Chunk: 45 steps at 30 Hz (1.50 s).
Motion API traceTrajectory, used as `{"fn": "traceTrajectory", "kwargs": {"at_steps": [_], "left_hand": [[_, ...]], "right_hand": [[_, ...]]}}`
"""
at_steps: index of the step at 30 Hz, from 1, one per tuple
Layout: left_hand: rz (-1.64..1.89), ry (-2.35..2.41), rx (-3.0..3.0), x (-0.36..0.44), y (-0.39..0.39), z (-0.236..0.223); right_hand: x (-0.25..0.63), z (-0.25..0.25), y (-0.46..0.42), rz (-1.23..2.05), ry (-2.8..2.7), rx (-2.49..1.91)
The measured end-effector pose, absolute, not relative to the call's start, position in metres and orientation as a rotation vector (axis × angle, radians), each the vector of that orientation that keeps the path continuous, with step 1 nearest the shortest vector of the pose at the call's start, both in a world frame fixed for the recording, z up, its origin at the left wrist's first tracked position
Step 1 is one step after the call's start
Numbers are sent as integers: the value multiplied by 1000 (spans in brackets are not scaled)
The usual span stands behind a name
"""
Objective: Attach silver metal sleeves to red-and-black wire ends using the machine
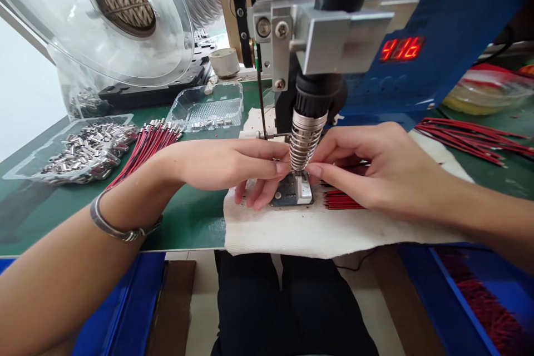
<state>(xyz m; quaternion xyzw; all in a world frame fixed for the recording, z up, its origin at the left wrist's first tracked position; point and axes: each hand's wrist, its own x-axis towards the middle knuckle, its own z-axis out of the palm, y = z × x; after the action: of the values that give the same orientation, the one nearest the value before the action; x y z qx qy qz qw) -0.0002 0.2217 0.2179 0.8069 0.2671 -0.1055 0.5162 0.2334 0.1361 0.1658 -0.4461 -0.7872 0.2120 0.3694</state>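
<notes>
My left hand (225, 164) reaches in from the left, thumb and forefinger pinched together beside the soldering iron's tip. Whatever lies in that pinch is too small to make out; the other fingers hang below, loosely curled. On the opposite side, my right hand (371, 164) also pinches with thumb and forefinger close to the tip, its held piece hidden. Between both hands the soldering iron (307, 133), wrapped in a coiled metal spring, points down over a small metal block (304, 189). A bundle of red and black wires (344, 200) lies under my right hand.
A white cloth (283, 233) covers the green table (196, 228) here. Left are a tray of metal caps (83, 150), capped wires (144, 147) and a clear tray (208, 105). A blue machine (434, 0) stands behind; more wires (471, 136) lie right.
</notes>
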Motion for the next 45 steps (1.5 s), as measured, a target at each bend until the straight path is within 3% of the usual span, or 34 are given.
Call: {"fn": "traceTrajectory", "kwargs": {"at_steps": [29, 39, 45], "left_hand": [[-313, 564, 1875, -4, 230, 218], [-336, 557, 1880, -4, 232, 216], [-371, 546, 1925, -2, 230, 219]], "right_hand": [[235, 164, 138, 510, -2099, -1100], [245, 168, 147, 119, -2347, -839], [247, 168, 148, 121, -2358, -833]]}}
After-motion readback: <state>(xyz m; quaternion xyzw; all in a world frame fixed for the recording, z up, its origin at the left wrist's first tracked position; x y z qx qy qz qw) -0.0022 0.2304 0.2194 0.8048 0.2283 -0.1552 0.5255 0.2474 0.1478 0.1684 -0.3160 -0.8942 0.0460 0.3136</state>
